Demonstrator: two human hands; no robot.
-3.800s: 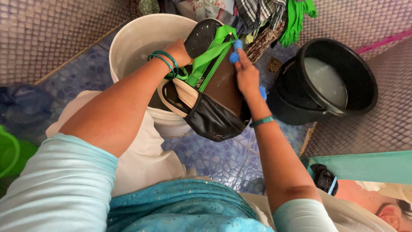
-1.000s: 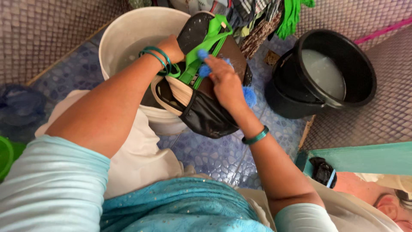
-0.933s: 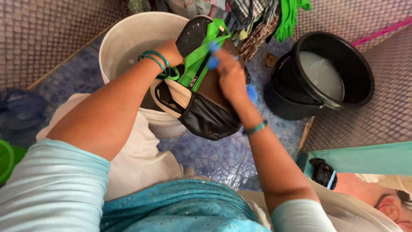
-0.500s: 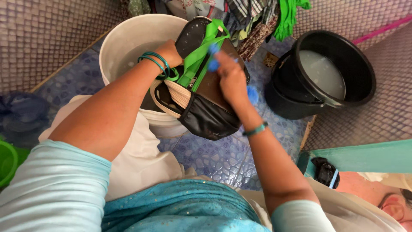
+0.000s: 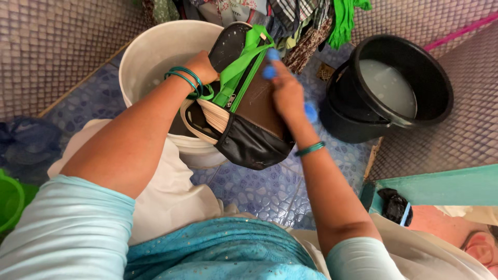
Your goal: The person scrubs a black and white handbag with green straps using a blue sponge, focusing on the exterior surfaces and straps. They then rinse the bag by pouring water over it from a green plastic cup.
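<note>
Mid-scrub, frame centre: my left hand (image 5: 199,67) grips the top edge of the dark bag (image 5: 244,111) with green straps, propping it on the rim of the white bucket (image 5: 150,57). My right hand (image 5: 288,93) is closed around a blue brush (image 5: 310,111), pressed to the bag's brown panel. The panel looks wet, with little foam; I'd say washing is partway and rinsing is left. A black tub (image 5: 430,78) of cloudy water sits upper right.

Blk bag (image 5: 254,140) w/ green straps (image 5: 241,65)
</note>
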